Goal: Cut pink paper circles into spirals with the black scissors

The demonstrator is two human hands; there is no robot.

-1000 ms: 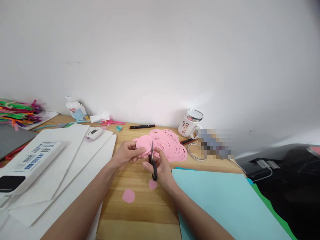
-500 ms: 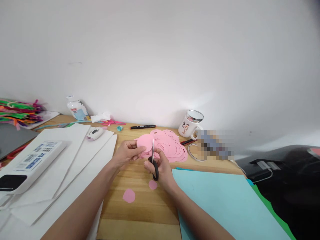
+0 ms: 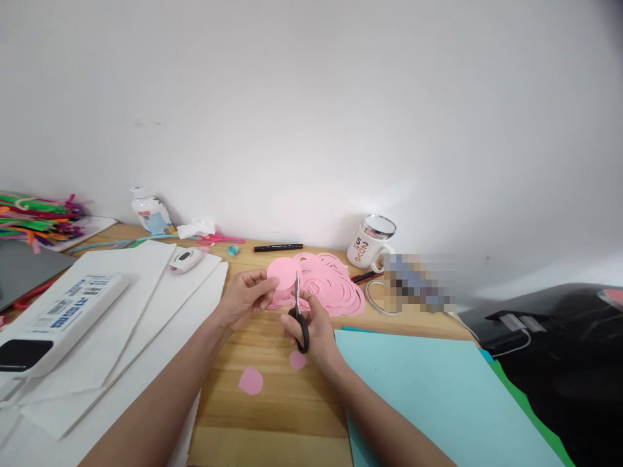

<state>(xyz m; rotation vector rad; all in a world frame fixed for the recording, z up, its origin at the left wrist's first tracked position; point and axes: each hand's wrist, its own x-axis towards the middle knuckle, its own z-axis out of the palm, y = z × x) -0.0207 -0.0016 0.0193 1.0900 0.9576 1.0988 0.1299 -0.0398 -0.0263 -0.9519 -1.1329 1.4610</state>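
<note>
Between thumb and fingers, my left hand (image 3: 249,296) pinches a round pink paper piece (image 3: 282,274) by its lower left edge. My right hand (image 3: 314,327) grips black-handled scissors (image 3: 302,329), their blades pointing up at the right edge of that paper. Whether the blades are parted is hard to make out. Behind both hands spreads a heap of pink paper cut-outs (image 3: 335,288) with curved slits. Two loose pink pieces lie nearer me on the wooden table: a larger one (image 3: 251,381) and a smaller one (image 3: 297,360), just below the scissors' handles.
White sheets (image 3: 160,311) carry a white boxy device (image 3: 73,318) on the left. Light blue paper (image 3: 428,383) lies at right. Along the wall stand a white bottle (image 3: 152,213), a black marker (image 3: 278,248) and a mug (image 3: 370,241). Pink scissors (image 3: 221,239) rest near the bottle.
The pink paper in my left hand has turned and shifted slightly, and my left thumb sits a little higher on it. My right hand and the scissors have barely moved.
</note>
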